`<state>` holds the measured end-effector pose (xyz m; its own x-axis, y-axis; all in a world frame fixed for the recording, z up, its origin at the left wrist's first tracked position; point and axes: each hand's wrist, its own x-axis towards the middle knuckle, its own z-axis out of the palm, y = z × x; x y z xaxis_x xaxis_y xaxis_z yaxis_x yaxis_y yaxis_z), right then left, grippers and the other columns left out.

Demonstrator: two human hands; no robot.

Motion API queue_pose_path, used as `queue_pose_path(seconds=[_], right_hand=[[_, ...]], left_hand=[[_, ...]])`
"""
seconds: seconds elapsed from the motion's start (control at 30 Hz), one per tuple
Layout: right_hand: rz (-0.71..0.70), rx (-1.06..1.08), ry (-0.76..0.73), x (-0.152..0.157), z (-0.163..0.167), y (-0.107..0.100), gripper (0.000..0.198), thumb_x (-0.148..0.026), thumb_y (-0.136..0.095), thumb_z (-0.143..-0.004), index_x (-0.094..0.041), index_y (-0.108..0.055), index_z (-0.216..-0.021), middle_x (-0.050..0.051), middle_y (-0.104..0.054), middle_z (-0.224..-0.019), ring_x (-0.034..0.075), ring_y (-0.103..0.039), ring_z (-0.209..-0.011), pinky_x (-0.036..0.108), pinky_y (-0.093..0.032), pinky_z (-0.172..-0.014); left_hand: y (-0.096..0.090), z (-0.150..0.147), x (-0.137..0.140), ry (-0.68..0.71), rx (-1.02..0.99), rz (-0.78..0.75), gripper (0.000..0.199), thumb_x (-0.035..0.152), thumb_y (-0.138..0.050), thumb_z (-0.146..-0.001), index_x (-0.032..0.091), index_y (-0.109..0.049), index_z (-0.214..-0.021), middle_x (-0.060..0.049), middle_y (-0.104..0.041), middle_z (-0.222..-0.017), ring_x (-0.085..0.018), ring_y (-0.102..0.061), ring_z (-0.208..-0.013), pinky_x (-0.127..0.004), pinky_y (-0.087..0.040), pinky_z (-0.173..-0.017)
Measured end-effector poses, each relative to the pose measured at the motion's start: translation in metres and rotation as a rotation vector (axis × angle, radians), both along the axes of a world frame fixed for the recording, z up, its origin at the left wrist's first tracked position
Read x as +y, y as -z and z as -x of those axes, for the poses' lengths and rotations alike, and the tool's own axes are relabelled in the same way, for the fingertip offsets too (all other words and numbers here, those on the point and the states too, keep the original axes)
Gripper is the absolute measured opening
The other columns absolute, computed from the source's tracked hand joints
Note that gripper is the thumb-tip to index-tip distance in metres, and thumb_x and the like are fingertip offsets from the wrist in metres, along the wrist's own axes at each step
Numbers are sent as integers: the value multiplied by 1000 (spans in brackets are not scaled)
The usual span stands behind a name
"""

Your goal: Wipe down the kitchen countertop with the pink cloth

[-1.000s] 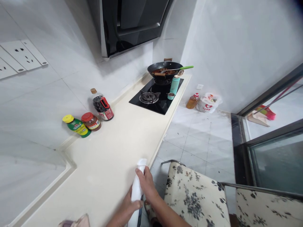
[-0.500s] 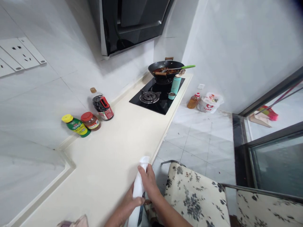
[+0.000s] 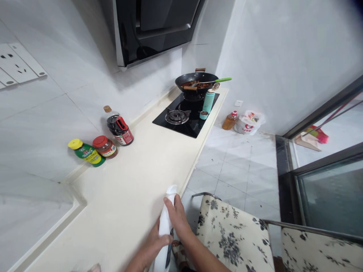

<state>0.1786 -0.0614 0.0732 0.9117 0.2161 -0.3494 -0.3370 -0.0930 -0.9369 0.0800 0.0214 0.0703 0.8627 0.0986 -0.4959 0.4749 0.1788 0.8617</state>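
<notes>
White plastic spray bottle upright at the cream countertop's front edge, left hand wrapped around its body, right hand gripping its neck, three sauce containers along the back edge, one black wok on the hob at the far end

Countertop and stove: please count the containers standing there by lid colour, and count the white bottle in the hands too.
Yellow-lidded green bottle: 1
Red-lidded jar: 1
Brown-capped dark sauce bottle: 1
Teal cylindrical flask: 1
White plastic spray bottle in both hands: 1
Total: 5
</notes>
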Motion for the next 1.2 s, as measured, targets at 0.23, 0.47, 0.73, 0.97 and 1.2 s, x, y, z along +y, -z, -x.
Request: queue_pose_path(seconds=[0.23,0.47,0.73,0.97,1.2], right_hand=[[21,-6,-5,2,-7,-3,29,-52,-59,-78,-26,-46,-80,-3,-54,-72,19,-52,-70,31,-42,-67],[51,-73,18,-3,-10,-3,30,-53,-58,-81,-26,-46,-76,-3,-53,-69,19,-51,-70,32,-40,-66],[16,-63,-62,-1,-10,-8,30,-54,-56,-81,-25,-47,-80,-2,-54,-73,20,-52,-73,33,-40,-70],[-57,-46,-137,6,17,-25,28,-50,-58,-81,-25,-49,-91,1,-59,-83,21,-56,-80,34,-45,-75],[-133,91,-330,13,85,-27,51,-50,-63,-83,-20,-46,-121,6,-64,-108,22,-59,-100,32,-46,-91]], left_hand=[[-5,-2,-2,-11,10,29,75,27,-69,-62,18,-48,-133,-4,-63,-96,-21,-55,-86,-32,-44,-77],[-3,-8,-1,12,-16,-1,79,32,-72,-59,18,-50,-134,-4,-64,-96,-23,-54,-89,-35,-43,-81],[-8,-4,-5,-35,-52,-32,73,29,-67,-63,18,-51,-133,-5,-64,-104,-27,-52,-104,-39,-41,-94],[0,29,6,-44,-67,-41,84,38,-72,-63,19,-45,-140,-10,-61,-126,-33,-51,-117,-45,-40,-104],[-10,97,25,-39,-23,-13,101,43,-82,-55,24,-42,-145,-10,-61,-129,-40,-52,-119,-51,-41,-105]])
